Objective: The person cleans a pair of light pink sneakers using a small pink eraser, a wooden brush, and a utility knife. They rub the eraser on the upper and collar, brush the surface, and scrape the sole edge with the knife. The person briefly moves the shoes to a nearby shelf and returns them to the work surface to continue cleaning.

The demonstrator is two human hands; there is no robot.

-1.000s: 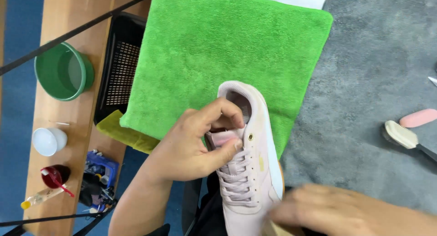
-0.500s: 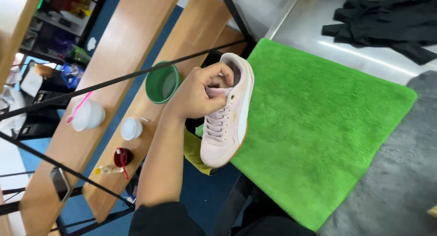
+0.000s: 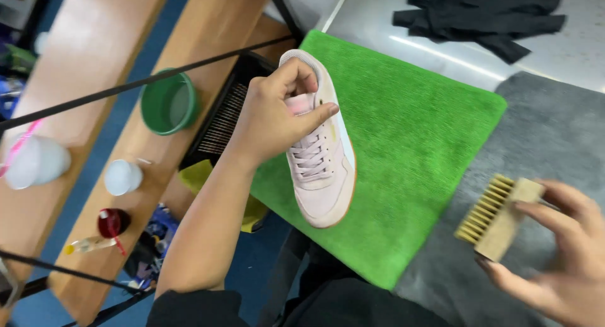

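The left hand (image 3: 274,116) grips the pink shoe (image 3: 320,147) by its tongue, in the air over the green towel (image 3: 409,144), toe pointing toward the person. The right hand (image 3: 561,251) is closed on a wooden brush (image 3: 498,218), well apart to the shoe's right, bristles facing it.

— What is the left hand (image 3: 272,119) gripping?
— It is pinching the tongue of a pale pink sneaker (image 3: 321,153), holding it above the green towel (image 3: 409,144).
— And the right hand (image 3: 554,257)?
— It is holding a wooden brush (image 3: 498,218) over the grey mat (image 3: 554,138), bristles pointing left.
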